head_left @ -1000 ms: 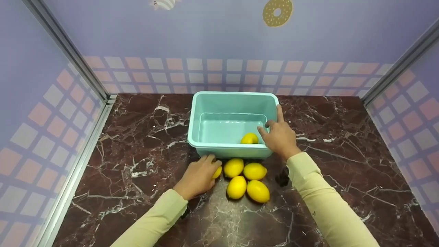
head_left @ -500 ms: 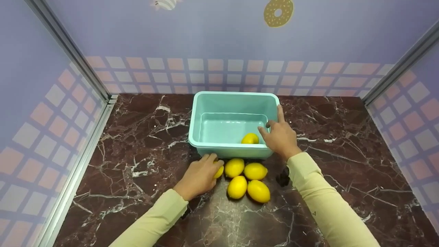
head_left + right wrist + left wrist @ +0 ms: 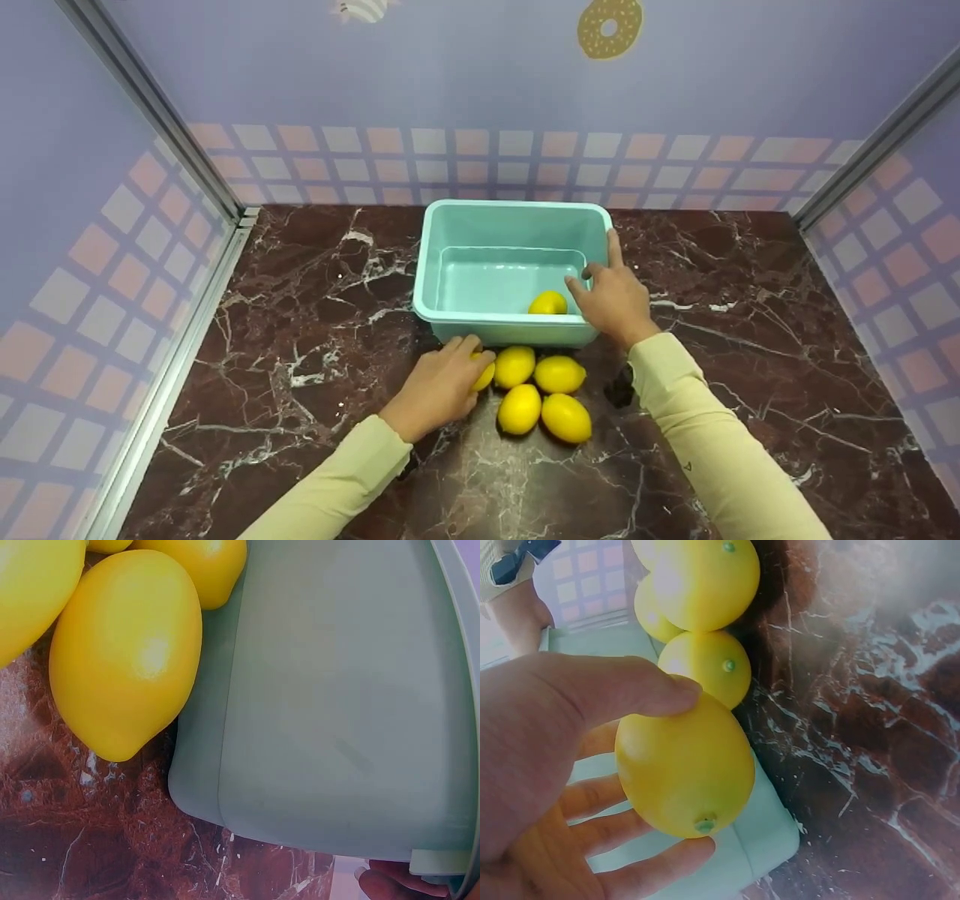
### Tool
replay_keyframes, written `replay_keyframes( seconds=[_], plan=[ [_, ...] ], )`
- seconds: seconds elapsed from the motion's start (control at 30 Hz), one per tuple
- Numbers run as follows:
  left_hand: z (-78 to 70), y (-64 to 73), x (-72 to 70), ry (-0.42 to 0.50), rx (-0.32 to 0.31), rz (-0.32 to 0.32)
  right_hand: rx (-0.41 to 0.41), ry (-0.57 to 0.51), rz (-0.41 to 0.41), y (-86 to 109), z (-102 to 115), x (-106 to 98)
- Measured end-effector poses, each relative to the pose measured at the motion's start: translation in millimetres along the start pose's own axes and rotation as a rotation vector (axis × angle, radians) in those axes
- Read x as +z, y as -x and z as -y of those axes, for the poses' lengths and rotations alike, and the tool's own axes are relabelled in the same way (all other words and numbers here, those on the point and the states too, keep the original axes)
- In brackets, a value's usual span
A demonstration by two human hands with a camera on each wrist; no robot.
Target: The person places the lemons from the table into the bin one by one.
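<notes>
In the head view a pale turquoise plastic tub (image 3: 480, 319) stands at the middle with one lemon (image 3: 548, 302) inside, near its front right corner. My left hand (image 3: 439, 386) grips a lemon (image 3: 690, 765) in front of the tub, thumb on one side and fingers on the other in the left wrist view. Beside it several more lemons (image 3: 519, 409) lie bunched on the table. At the tub's right rim my right hand (image 3: 616, 300) holds on, index finger stretched along the edge and thumb over the inside. Fingertips (image 3: 397, 881) show under the rim in the right wrist view.
The dark red marbled tabletop (image 3: 322, 300) runs around the tub. Behind it rises a lilac wall (image 3: 465, 82) with pink and white squares. Metal rails (image 3: 187, 322) edge the left side.
My left hand and its lemon have shifted slightly right, closer to the other lemons. The right hand, the tub and the remaining lemons stay put.
</notes>
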State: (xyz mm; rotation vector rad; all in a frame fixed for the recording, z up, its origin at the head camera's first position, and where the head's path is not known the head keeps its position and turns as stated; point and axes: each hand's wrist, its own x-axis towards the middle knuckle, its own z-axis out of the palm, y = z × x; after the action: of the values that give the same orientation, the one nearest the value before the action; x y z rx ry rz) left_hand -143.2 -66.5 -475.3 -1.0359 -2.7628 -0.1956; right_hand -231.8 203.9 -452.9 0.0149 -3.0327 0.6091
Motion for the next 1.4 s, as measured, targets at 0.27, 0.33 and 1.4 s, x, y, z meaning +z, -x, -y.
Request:
replay_keyframes(
  seconds=[0.27,0.33,1.4],
  plan=[
    [-5.7,-1.4,-5.4,-0.007,0.031,-0.02,0.014,0.005,0.031,-1.6,-1,-2],
    [-6.0,-1.5,-5.9,-0.009,0.034,-0.022,0.019,0.007,0.034,-1.7,-1,-2],
    [-10.4,-5.3,-17.6,-0.05,0.036,-0.017,0.02,0.006,0.039,-1.9,0,-2]
  ],
)
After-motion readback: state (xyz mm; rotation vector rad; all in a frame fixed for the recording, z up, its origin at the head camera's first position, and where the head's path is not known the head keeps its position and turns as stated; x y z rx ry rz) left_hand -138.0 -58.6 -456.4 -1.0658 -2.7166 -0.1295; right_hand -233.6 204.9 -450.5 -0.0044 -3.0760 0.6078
